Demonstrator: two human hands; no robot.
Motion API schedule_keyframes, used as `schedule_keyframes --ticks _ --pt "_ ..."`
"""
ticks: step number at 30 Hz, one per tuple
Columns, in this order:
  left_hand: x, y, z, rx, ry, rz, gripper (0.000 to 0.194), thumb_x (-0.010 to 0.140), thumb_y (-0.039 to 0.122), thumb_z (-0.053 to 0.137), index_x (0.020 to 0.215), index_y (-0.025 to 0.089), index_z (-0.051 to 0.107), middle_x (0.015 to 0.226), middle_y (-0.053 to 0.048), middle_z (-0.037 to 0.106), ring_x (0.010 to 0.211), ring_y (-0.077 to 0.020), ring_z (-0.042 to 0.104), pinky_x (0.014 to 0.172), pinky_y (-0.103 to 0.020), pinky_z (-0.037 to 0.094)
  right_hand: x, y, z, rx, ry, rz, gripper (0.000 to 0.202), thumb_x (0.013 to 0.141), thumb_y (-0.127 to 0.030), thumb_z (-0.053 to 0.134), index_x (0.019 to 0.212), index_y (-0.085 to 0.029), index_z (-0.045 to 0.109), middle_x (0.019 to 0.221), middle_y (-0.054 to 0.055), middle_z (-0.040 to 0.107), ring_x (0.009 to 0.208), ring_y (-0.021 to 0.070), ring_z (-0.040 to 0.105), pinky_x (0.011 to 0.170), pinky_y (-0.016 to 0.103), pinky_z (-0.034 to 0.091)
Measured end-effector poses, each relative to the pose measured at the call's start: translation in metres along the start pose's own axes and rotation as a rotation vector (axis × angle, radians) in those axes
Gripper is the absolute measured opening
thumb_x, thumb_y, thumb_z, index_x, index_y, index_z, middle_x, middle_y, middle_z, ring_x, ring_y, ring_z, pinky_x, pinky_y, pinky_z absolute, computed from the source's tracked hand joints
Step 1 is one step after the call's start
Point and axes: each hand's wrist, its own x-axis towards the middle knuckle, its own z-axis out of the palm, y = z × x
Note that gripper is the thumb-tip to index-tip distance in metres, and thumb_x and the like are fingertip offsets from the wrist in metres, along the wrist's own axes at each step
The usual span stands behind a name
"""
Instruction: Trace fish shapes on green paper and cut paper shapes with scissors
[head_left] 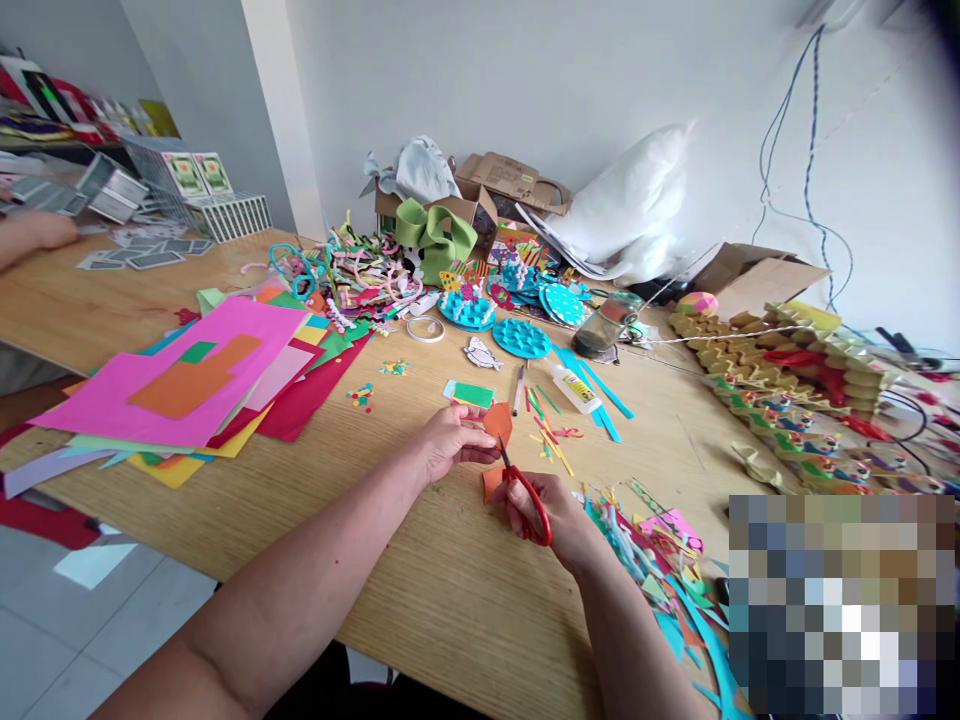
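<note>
Pinched in my left hand (452, 440) is a small orange paper piece (498, 424) with a rounded edge. My right hand (551, 510) grips red-handled scissors (534, 505), whose blades meet the lower edge of that piece. A second orange scrap (493, 484) shows just below the blades, beside my right fingers; whether it is still joined is unclear. Beyond my hands lie a green paper rectangle (474, 394), a pen (518, 389), thin coloured paper strips (551, 430) and a white glue bottle (575, 387). A fish cutout (482, 353) rests farther back.
Stacked coloured paper (187, 380) covers the left side. Paper offcuts (660, 560) heap by my right forearm. Blue dotted discs (521, 338), a glass jar (606, 325) and egg cartons (787, 380) stand farther back. Another person's hand (52, 230) is at far left.
</note>
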Motion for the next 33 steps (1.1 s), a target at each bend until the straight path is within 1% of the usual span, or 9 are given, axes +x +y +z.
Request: schedule_keyframes --ticks 13,25,33 --pt "-0.0007 0.0002 0.0002 -0.002 0.002 0.001 0.047 0.059 0.001 0.073 0.098 0.014 0.048 0.066 -0.002 0.067 0.056 -0.0166 0.067 0.06 -0.028 0.055 0.0013 0.0044 -0.0004 0.038 0.013 0.006 0.059 0.072 -0.071 0.057 0.072 -0.012 0.061 0.044 -0.002 0.049 0.038 0.0077 0.039 0.04 0.022 0.025" --pt "-0.001 -0.0002 -0.0008 0.005 -0.02 -0.002 0.049 0.058 0.001 0.073 0.097 0.014 0.048 0.063 -0.001 0.067 0.056 -0.0165 0.067 0.057 -0.027 0.054 0.0015 0.0041 -0.0012 0.009 -0.004 -0.014 0.059 0.075 -0.07 0.055 0.076 -0.011 0.063 0.047 -0.002 0.05 0.041 0.008 0.041 0.041 0.022 0.026" --pt "-0.0006 -0.0007 -0.0011 0.007 -0.022 0.0 0.048 0.058 0.002 0.073 0.097 0.014 0.048 0.063 0.0 0.066 0.056 -0.0164 0.067 0.058 -0.027 0.054 0.0016 0.0028 -0.001 0.013 0.016 -0.005 0.058 0.073 -0.068 0.059 0.073 -0.011 0.063 0.045 -0.002 0.049 0.04 0.0076 0.039 0.041 0.022 0.025"
